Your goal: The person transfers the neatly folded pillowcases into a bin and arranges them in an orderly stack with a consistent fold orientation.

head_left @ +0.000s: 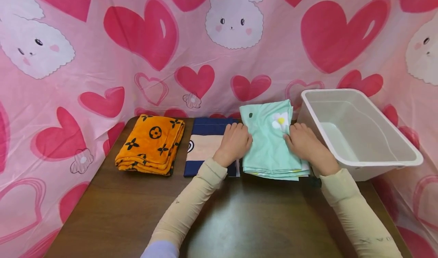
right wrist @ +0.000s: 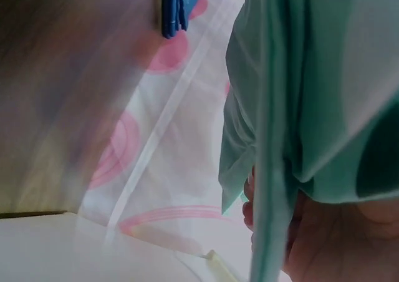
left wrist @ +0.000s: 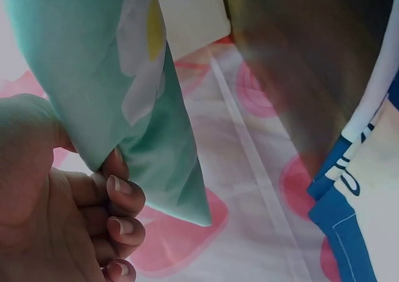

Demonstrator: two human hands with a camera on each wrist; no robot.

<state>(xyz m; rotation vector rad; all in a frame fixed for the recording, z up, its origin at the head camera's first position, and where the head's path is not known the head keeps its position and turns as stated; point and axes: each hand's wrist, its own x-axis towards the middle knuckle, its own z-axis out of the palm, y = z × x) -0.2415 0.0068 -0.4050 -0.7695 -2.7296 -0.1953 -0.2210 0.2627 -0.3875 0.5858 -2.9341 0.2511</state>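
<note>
A folded mint-green cloth [head_left: 268, 147] with a white daisy print is held between my two hands at the back of the table. My left hand [head_left: 234, 144] pinches its left edge; in the left wrist view thumb and curled fingers [left wrist: 124, 191] close on the fabric's corner. On the opposite edge, my right hand [head_left: 305, 144] grips the cloth. The right wrist view shows the layered green fabric [right wrist: 349, 107] hanging over that hand and covering part of its fingers. Just left of the green cloth lies a folded navy and beige cloth [head_left: 205, 147], partly behind my left hand.
An orange folded blanket [head_left: 150, 136] with black flower motifs lies at the table's back left. To the right of my right hand stands a white plastic bin [head_left: 383, 163]. Behind the brown table [head_left: 239, 220] hangs a pink curtain [head_left: 212, 56] printed with hearts and rabbits.
</note>
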